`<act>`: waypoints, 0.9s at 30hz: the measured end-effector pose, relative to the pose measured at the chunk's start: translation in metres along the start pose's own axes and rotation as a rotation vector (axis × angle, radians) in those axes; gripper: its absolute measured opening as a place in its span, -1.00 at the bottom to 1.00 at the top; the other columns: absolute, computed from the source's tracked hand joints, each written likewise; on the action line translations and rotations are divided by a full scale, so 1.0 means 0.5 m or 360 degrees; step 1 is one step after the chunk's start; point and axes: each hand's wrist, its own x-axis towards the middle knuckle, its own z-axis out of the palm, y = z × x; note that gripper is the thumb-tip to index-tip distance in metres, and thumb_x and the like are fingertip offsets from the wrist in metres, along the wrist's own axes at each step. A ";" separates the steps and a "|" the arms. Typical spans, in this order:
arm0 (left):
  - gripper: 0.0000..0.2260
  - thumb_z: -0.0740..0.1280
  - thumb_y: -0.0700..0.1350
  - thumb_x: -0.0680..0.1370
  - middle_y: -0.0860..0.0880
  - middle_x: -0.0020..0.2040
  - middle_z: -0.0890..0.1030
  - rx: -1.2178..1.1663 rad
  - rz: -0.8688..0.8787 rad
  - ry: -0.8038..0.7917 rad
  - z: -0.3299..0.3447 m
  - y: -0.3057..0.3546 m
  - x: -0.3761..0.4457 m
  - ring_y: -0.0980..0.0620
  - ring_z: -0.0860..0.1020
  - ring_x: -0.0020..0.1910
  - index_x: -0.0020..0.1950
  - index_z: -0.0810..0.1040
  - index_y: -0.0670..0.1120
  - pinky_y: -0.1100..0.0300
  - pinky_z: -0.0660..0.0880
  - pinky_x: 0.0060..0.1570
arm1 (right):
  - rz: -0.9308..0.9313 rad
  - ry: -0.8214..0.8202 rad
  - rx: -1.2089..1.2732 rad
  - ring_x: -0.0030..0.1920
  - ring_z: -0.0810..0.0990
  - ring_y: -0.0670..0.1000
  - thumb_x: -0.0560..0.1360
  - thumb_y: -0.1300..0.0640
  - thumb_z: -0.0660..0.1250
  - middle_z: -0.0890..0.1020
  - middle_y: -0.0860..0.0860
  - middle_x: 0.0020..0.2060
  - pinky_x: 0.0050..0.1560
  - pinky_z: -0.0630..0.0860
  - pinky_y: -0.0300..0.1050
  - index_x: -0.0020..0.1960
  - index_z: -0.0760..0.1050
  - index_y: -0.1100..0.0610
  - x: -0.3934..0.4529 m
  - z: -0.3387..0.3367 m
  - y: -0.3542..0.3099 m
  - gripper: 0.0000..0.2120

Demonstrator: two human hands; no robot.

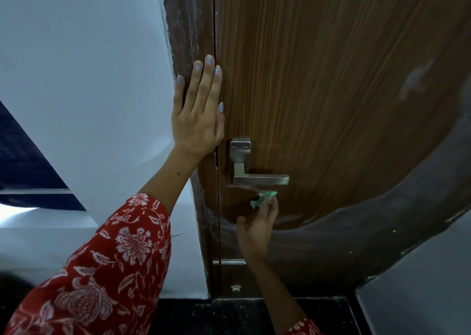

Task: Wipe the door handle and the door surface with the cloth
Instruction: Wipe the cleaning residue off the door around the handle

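A brown wood-grain door (331, 92) fills the centre and right of the head view. Its brushed-metal lever handle (260, 179) points right from a square plate. My right hand (257, 226) holds a small crumpled green cloth (262, 199) against the door just below the lever. My left hand (197, 110) lies flat, fingers together, on the door frame (188, 29) beside the door's edge, above and left of the handle.
A white wall (89, 80) runs along the left of the frame. The floor (242, 314) below is dark. A small metal stopper (235, 288) sits at the door's foot. A grey panel (420, 283) stands at the lower right.
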 end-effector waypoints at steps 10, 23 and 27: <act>-0.54 0.08 -0.12 0.60 -0.19 0.46 0.35 -0.0011 -0.0001 0.0000 -0.001 0.001 0.000 -0.14 0.27 0.47 0.50 0.25 -0.21 -0.06 0.08 0.48 | -0.0010 0.0131 -0.0102 0.48 0.07 0.07 0.43 0.27 0.36 -0.10 0.03 0.52 0.38 0.25 -0.04 0.53 -0.08 0.12 0.016 -0.007 -0.003 -0.17; -0.54 0.10 -0.12 0.60 -0.18 0.46 0.35 -0.0013 -0.0003 0.0004 0.003 -0.002 -0.003 -0.13 0.26 0.48 0.50 0.25 -0.20 -0.07 0.10 0.47 | -0.0393 0.0073 -0.0437 0.50 -0.05 0.03 0.39 0.31 0.36 0.02 0.12 0.51 0.39 0.29 0.17 0.50 0.04 0.25 0.014 -0.003 0.017 -0.22; -0.54 0.09 -0.11 0.61 -0.19 0.46 0.36 -0.0010 0.0003 0.0006 0.002 -0.003 -0.001 -0.13 0.27 0.47 0.49 0.26 -0.20 -0.07 0.10 0.47 | -0.0498 0.0088 -0.0510 0.48 0.07 0.11 0.36 0.32 0.39 0.14 0.18 0.47 0.33 0.37 0.20 0.47 0.12 0.27 0.030 -0.011 0.020 -0.24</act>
